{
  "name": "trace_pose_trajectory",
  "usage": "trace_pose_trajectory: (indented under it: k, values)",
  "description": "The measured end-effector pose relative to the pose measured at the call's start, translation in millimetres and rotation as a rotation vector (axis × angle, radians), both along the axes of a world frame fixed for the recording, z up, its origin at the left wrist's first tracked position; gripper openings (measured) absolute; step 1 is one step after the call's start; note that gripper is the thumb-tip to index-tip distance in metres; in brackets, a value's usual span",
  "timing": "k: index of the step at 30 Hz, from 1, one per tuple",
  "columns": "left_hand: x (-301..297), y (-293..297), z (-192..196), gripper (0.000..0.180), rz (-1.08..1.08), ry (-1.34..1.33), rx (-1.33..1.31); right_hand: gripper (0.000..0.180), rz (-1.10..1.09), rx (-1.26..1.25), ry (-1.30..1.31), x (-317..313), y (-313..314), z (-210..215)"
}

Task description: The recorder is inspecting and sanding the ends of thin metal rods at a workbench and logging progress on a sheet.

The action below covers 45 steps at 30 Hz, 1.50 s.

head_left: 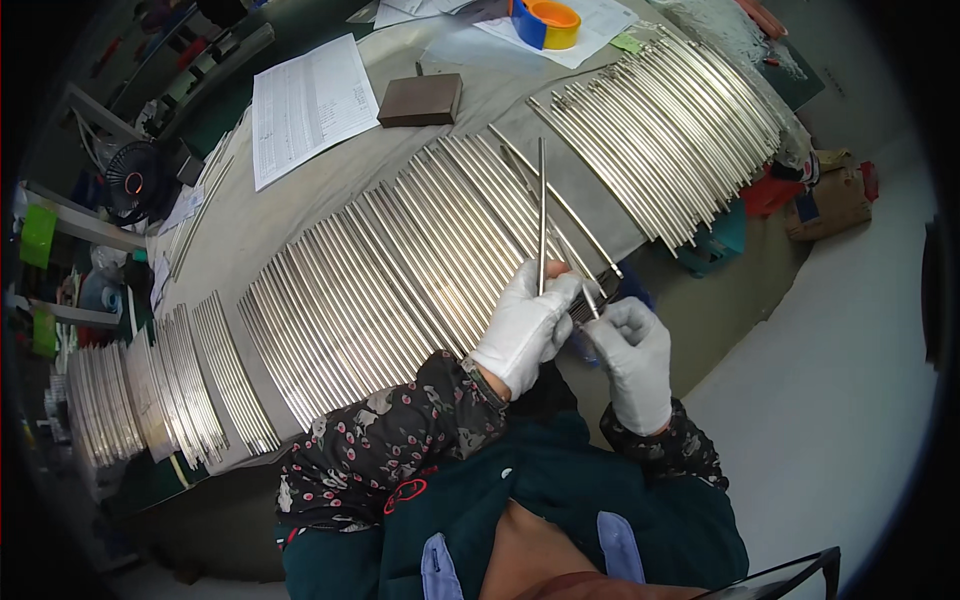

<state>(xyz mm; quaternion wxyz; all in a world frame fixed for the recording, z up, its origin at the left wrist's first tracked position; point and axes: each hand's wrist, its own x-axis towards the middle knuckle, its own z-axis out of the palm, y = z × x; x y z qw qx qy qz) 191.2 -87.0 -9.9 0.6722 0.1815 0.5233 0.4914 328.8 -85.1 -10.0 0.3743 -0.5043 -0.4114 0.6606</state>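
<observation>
My left hand point(522, 332), in a white glove, is closed around a thin shiny metal rod point(542, 200) that points away from me over the table's near edge. Just to its right, my gloved right hand point(640, 365) pinches the end of a slim metal piece point(590, 303) between thumb and fingers. Whether this piece is a separate rod is unclear, since the left fingers cover part of it. Beyond the hands, a loose rod point(560, 205) lies slanted on the grey table cover. A wide row of similar rods point(350, 300) lies side by side left of my hands.
Another dense batch of rods point(665, 130) lies at the far right, with smaller groups point(235, 370) at the left. Farther back are a brown block point(420, 100), a printed sheet point(312, 108) and a blue-and-orange tape roll point(548, 25). A dark fan point(135, 180) stands at the left.
</observation>
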Motion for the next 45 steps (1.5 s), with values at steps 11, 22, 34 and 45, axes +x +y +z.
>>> trace_pose_trajectory:
  k: [11,22,34,45]
  values:
    - [-18.4,-16.4,-17.1,0.014,0.183,-0.081,0.164,0.023,0.064,-0.187,0.114,11.7,23.0,-55.7]
    - [-17.1,-23.3,-10.9,0.011,0.218,-0.192,0.135,0.018,-0.039,-0.280,0.230,4.9,23.8,-56.6]
    - [-9.9,-19.8,-14.8,0.013,0.254,-0.232,0.017,0.009,-0.167,-0.331,0.452,9.2,11.5,-47.5]
    - [-3.3,-22.7,2.8,0.015,0.162,-0.078,-0.038,0.018,0.308,-0.176,0.102,-2.3,-11.2,-8.2]
